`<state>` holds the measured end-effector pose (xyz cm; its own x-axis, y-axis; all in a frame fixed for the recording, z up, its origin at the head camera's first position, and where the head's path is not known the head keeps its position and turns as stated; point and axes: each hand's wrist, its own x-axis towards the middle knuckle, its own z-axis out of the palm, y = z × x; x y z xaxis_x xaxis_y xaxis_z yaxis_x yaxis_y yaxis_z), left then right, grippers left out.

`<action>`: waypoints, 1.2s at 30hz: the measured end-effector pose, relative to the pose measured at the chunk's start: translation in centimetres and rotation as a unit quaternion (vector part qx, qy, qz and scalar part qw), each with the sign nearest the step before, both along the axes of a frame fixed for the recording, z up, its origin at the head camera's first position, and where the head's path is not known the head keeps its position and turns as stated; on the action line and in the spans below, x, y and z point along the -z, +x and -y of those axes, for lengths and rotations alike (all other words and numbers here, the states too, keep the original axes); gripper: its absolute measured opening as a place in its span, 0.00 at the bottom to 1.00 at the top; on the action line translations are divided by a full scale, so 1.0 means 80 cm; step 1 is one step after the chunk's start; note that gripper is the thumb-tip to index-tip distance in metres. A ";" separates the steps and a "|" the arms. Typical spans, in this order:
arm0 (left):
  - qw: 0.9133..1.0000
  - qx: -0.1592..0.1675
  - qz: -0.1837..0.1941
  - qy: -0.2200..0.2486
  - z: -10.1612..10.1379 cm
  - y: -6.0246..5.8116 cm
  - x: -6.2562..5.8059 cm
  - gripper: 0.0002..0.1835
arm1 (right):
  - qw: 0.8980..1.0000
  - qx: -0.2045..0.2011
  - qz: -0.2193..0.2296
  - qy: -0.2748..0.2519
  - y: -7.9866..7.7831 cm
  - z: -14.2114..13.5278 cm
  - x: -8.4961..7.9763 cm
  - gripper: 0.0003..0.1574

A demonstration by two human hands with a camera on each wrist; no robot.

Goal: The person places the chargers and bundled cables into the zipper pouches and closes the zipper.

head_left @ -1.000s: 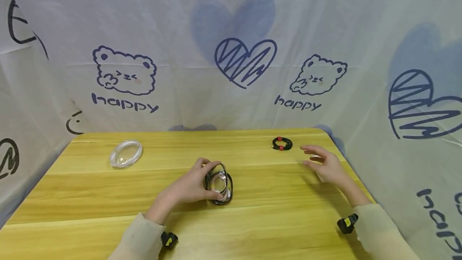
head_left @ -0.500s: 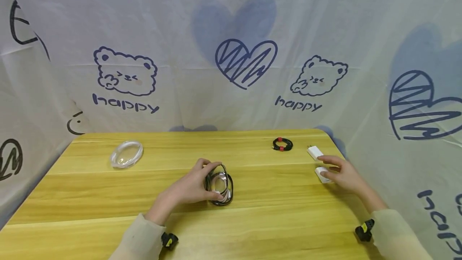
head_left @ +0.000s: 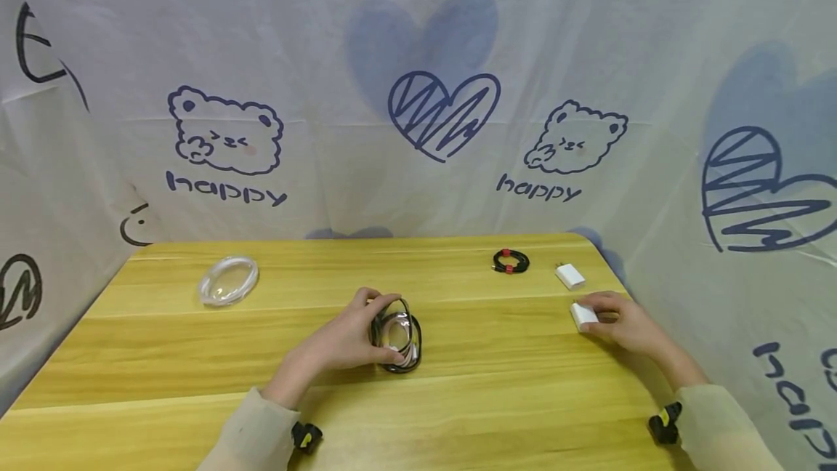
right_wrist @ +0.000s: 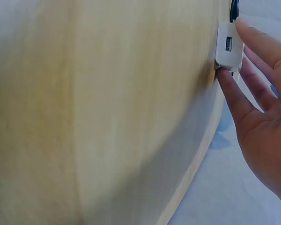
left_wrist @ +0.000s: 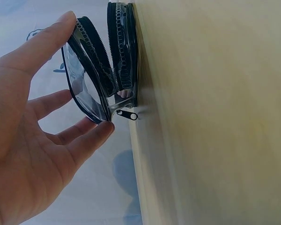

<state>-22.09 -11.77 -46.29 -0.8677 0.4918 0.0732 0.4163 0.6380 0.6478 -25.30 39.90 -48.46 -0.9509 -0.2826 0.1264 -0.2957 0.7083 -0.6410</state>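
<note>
My left hand (head_left: 343, 340) holds up the lid of a small round zip case (head_left: 418, 344), clear plastic with black edging. In the left wrist view, the case's zipper (left_wrist: 122, 51) is undone, the lid stands apart from the base, and a black zipper pull (left_wrist: 128, 115) hangs at the hinge side. A pale coiled cable shows inside the case in the head view. At the table's right, my right hand (head_left: 628, 327) pinches a white USB charger (head_left: 582, 316) between thumb and fingers. Its USB port (right_wrist: 229, 44) faces the right wrist camera.
A second white charger (head_left: 570, 276) lies just behind the right hand. Left of it is a black coiled cable (head_left: 522, 266) with red straps. A white coil (head_left: 250, 280) rests at the back left of the wooden table (head_left: 458, 413). A printed curtain (head_left: 340, 166) hangs behind.
My right hand has moved right and toward me, off the two chargers it was covering, and now grips the nearer one. My left hand keeps the case lid raised, unmoved.
</note>
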 end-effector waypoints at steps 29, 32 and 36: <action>1.000 -0.002 0.007 0.000 0.000 0.000 0.000 0.53 | 0.999 0.015 -0.018 0.024 -0.001 0.046 -0.009 0.30; 1.000 -0.003 0.006 -0.001 0.000 0.000 0.000 0.53 | 1.000 0.016 -0.015 0.020 -0.002 0.060 -0.010 0.30; 1.000 -0.006 0.006 -0.004 -0.001 0.001 0.000 0.54 | 1.000 0.009 -0.007 -0.004 0.000 0.083 -0.013 0.30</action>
<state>-21.99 -11.71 -46.29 -0.8741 0.4822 0.0586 0.4006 0.6474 0.6484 -25.33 33.27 -47.44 -0.9542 -0.2636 0.1416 -0.2911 0.7087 -0.6427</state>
